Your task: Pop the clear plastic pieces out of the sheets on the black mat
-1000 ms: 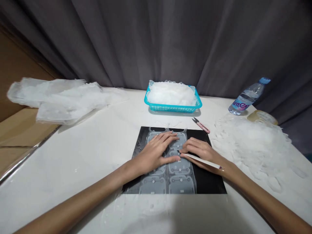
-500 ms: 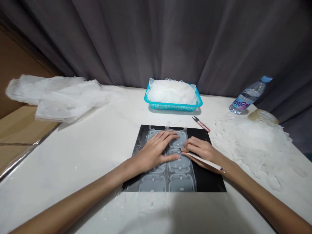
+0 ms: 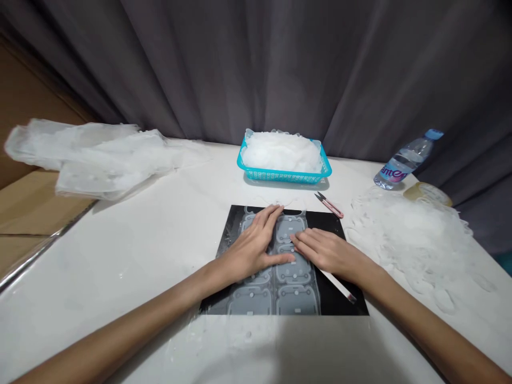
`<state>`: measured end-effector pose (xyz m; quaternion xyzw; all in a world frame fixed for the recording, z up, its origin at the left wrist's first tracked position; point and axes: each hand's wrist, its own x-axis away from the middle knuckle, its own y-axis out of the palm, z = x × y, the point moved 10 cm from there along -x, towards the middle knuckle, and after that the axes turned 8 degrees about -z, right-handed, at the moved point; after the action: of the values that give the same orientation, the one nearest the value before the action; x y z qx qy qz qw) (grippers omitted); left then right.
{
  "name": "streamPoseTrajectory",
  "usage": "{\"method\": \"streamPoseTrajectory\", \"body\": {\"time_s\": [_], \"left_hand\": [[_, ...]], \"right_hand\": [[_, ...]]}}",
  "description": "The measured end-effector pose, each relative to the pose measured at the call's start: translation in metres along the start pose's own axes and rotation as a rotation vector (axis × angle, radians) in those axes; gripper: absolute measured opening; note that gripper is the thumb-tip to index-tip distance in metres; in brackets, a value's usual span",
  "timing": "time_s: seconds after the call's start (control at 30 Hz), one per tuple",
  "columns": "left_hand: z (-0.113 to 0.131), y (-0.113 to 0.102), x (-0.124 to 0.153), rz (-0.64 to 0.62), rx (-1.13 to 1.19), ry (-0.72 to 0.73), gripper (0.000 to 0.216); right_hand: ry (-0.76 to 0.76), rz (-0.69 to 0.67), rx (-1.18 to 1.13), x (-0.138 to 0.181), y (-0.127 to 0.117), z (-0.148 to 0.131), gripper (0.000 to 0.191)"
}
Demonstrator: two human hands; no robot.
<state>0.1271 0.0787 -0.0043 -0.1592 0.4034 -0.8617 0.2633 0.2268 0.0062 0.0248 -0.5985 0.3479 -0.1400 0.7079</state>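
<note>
My left hand [image 3: 256, 241] lies flat on a sheet of clear, moulded plastic pieces [image 3: 295, 272], its thumb stretched to the right and its fingers pointing away from me. The rounded pieces sit in two columns on a black mat [image 3: 338, 296]. To the right, my right hand [image 3: 324, 248] is closed around a slim white tool [image 3: 339, 287] with a dark rear end. That end sticks out below the palm toward me. Its working tip is hidden under the fingers, which rest on the right column, near the gap between two pieces.
A blue basket [image 3: 288, 176] heaped with white translucent pieces stands behind the mat. Pink thread snips [image 3: 331, 206] lie nearby. Right are a translucent scrap pile [image 3: 416, 234], a water bottle [image 3: 406, 162] and a tape roll [image 3: 430, 193]. Plastic sheets [image 3: 108, 157] are stacked left, beside cardboard [image 3: 24, 208].
My left fingers have drawn together and shifted left, off the upper right piece. My right hand has turned and moved slightly left, swinging the tool's rear end down toward me.
</note>
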Motion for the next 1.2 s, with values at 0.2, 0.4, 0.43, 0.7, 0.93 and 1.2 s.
{"method": "streamPoseTrajectory", "body": {"time_s": [0.2,0.4,0.43,0.7,0.93,1.2], "left_hand": [[-0.006,0.008,-0.002,-0.092,0.011,-0.028,0.112],[-0.01,0.003,-0.002,-0.046,0.087,-0.037,0.113],[-0.011,0.0,-0.002,-0.02,0.14,-0.044,0.114],[0.004,-0.034,-0.011,0.002,0.622,0.048,0.059],[0.017,-0.036,-0.005,-0.145,0.956,0.041,0.033],[0.04,-0.034,-0.006,-0.281,1.344,0.096,0.083]], "right_hand": [[0.482,0.4,-0.104,0.003,-0.053,0.137,0.034],[0.655,0.379,-0.341,-0.006,-0.079,0.173,0.024],[0.629,0.301,-0.446,-0.013,-0.075,0.163,0.024],[0.422,-0.185,-1.051,-0.051,-0.038,0.078,0.031],[0.463,0.133,-1.169,-0.038,-0.052,0.108,0.034],[0.445,0.233,-0.567,-0.039,-0.012,0.099,0.029]]}}
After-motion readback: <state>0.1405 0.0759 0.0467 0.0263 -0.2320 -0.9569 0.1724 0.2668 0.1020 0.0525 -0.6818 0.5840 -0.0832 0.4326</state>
